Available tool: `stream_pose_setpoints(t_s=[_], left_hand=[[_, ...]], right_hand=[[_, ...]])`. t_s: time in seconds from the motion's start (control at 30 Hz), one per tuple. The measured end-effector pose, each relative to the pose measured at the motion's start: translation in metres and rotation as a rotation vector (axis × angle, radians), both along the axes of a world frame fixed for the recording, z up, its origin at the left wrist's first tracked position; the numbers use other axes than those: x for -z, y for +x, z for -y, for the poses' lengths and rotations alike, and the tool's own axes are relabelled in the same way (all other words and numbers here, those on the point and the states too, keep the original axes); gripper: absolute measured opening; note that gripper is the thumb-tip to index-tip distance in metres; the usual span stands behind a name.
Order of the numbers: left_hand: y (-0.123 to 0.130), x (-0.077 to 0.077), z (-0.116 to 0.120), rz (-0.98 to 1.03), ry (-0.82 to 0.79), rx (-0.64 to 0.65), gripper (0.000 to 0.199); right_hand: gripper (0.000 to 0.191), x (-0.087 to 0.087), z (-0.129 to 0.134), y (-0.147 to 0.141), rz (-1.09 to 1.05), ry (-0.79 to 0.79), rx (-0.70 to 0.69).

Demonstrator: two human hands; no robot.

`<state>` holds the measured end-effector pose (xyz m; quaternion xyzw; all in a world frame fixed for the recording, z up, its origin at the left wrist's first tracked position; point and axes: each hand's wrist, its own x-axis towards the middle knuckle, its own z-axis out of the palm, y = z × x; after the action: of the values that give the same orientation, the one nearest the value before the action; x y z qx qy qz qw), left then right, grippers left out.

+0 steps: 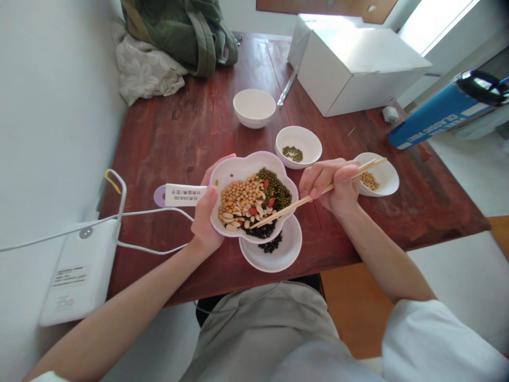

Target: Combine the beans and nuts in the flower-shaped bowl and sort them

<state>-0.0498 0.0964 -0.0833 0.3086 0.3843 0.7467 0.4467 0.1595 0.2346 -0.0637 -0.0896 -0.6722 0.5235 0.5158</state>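
Observation:
My left hand (207, 215) grips a white flower-shaped bowl (268, 159) with a purple edge and a labelled handle (185, 195). Inside it lie soybeans (240, 193), mung beans (278, 188), black beans (262, 231), peanuts and a few red pieces. My right hand (332, 185) is closed around a pair of chopsticks (300, 202), whose tips reach the black beans in this bowl. Partly hidden beneath it, a white bowl (288, 254) holds some black beans. Beyond stands a bowl (314, 143) with mung beans; right of my hand is one (389, 178) with soybeans.
Another white bowl (254, 106) stands farther back. A white box (330, 74), a blue bottle (441, 114) and a small white cube (390, 114) are at the right. Behind left sits a green bag (178, 32) on patterned cloth (147, 71). White cables (155, 212) run by the left wall.

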Motion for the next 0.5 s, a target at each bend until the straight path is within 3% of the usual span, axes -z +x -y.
stream_pose_setpoints(t_s=[0.5], left_hand=[[0.0006, 0.0028, -0.0019, -0.010, 0.019, 0.006, 0.042]], right_hand=[[0.066, -0.0003, 0.0015, -0.0037, -0.061, 0.031, -0.074]])
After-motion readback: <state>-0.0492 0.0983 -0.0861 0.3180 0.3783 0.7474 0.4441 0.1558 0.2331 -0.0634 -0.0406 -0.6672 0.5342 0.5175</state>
